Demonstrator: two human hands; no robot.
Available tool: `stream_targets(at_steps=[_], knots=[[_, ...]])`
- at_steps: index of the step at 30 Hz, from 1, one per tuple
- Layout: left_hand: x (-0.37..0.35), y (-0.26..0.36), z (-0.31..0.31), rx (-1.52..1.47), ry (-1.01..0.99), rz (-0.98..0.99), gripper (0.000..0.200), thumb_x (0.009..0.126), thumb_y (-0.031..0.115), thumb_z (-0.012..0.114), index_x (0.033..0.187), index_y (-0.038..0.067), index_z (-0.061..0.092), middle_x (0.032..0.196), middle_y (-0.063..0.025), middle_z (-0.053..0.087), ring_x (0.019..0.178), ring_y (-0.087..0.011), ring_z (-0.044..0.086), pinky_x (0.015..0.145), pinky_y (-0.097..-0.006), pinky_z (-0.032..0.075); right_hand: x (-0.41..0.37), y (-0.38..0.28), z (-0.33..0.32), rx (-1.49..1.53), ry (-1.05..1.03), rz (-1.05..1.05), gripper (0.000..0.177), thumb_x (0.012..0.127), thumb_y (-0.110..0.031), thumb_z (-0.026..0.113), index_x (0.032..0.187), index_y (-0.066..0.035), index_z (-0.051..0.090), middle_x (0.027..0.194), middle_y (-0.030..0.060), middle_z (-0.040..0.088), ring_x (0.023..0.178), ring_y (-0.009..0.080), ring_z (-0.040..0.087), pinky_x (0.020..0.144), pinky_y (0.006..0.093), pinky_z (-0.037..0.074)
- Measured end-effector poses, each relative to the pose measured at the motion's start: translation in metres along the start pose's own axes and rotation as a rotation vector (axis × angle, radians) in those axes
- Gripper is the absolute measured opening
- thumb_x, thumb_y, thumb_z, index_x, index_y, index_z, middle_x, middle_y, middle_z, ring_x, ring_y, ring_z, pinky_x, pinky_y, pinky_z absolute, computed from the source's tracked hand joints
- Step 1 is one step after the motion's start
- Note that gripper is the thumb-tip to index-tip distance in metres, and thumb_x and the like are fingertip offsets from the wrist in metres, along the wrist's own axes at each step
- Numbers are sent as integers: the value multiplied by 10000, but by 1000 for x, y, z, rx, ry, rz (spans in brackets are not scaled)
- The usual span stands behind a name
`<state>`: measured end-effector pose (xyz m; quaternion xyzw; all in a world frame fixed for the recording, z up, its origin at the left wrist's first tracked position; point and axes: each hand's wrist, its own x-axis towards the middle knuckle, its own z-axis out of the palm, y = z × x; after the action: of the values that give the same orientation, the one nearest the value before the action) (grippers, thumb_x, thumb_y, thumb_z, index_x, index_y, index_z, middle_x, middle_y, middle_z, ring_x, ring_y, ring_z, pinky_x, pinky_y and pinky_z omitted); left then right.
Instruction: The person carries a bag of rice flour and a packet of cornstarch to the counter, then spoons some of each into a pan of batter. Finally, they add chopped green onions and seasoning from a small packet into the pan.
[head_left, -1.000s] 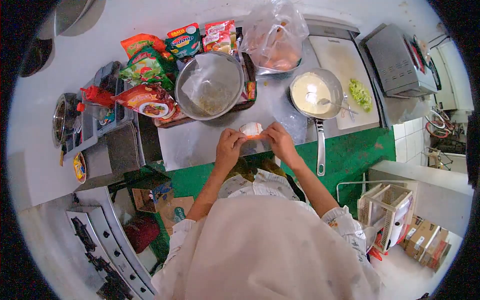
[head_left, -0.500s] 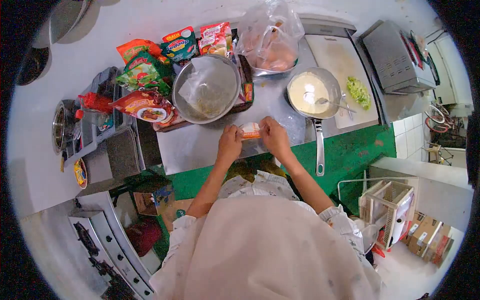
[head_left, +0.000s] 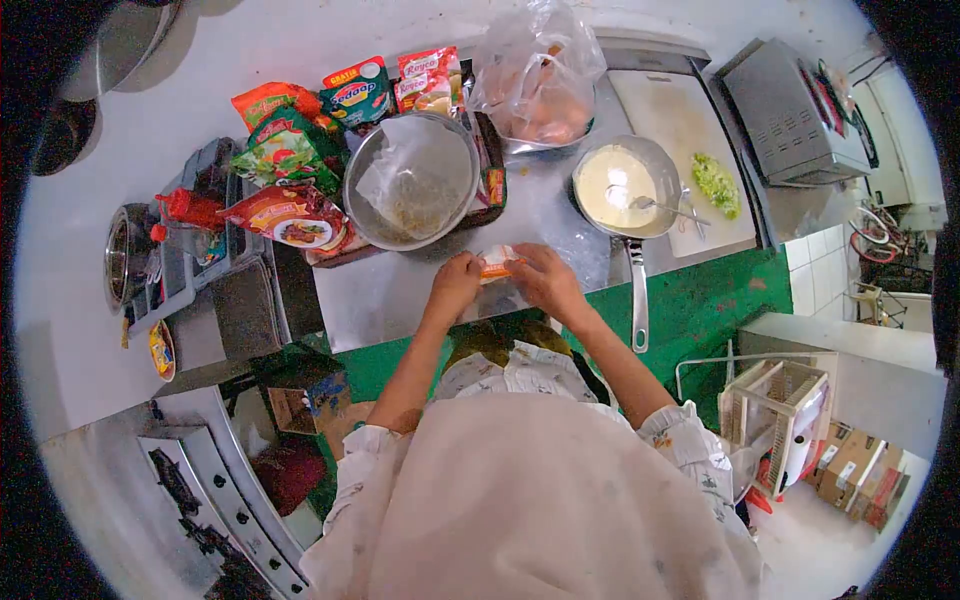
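Head view, packet: the small orange-and-white packet was nearer the person than the bowl, above the worktop.
Left hand: grip nearly closed, pinching the packet's left end.
Right hand: grip nearly closed, fingers over its right end.
Packet's feel: probably light, soft, easily crushed; opposite edges seemed the best hold.
Pan: right of the bowl.
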<state>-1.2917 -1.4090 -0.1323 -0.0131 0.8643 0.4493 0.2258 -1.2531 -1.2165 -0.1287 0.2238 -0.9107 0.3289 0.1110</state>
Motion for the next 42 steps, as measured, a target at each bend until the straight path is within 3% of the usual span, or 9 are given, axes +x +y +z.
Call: stream_targets(at_steps=[8,10,13,22,25,28,31,38,42], knots=[[3,-7,-1,-75,-12,-11,251,871,238,528,860,-9,567,740,-170,631,632,-310,624,623,-413,476,2,12,10,95,43,14,208,774,-53,639,979,-85,651,955,123,628,836,281,621,691,346,525],[1,-9,6,-31,235,238,170,892,188,503,924,40,579,835,-134,611,739,-281,613,677,-373,479,5,13,9,73,56,-9,223,767,-38,636,984,-88,654,942,119,624,828,287,619,684,350,525],[-6,-3,5,-4,253,292,115,875,155,529,913,50,559,884,-146,600,810,-318,597,709,-389,481,9,8,2,139,-22,35,206,812,-87,576,1002,-47,643,950,160,614,897,330,596,786,381,499],[-12,-27,3,322,330,760,316,832,175,602,1137,100,566,1143,-154,536,1028,-339,540,816,-409,473,13,9,5,161,1,78,164,820,-97,574,952,-28,643,929,162,613,861,335,596,751,391,499],[-9,-33,7,312,304,723,320,810,221,653,1090,80,593,1184,-192,542,1132,-355,496,956,-434,412,14,14,6,165,-5,67,170,821,-90,567,957,-26,646,936,162,612,864,332,599,751,390,500],[4,-44,14,287,292,786,420,793,206,661,1178,93,536,1248,-161,497,1133,-347,504,892,-410,462,13,16,9,173,25,74,309,708,18,623,1001,-75,659,907,115,609,812,295,614,693,346,521],[8,-47,23,202,183,607,403,789,175,656,1162,89,531,1243,-158,506,1076,-358,539,867,-417,474,14,15,10,130,41,57,298,712,9,628,998,-69,663,907,117,605,827,297,607,704,348,514],[19,-46,31,105,196,718,356,790,118,639,1128,80,536,1174,-151,557,1014,-353,574,832,-415,492,19,5,-14,139,36,102,278,745,-11,621,1015,-69,652,928,121,605,844,306,602,724,367,507],[-2,-18,31,98,285,695,370,772,76,666,1119,78,538,1139,-163,576,1014,-340,584,838,-404,493,17,-25,-100,-58,332,112,186,784,-87,611,966,-58,642,952,135,609,868,312,585,761,388,489]])
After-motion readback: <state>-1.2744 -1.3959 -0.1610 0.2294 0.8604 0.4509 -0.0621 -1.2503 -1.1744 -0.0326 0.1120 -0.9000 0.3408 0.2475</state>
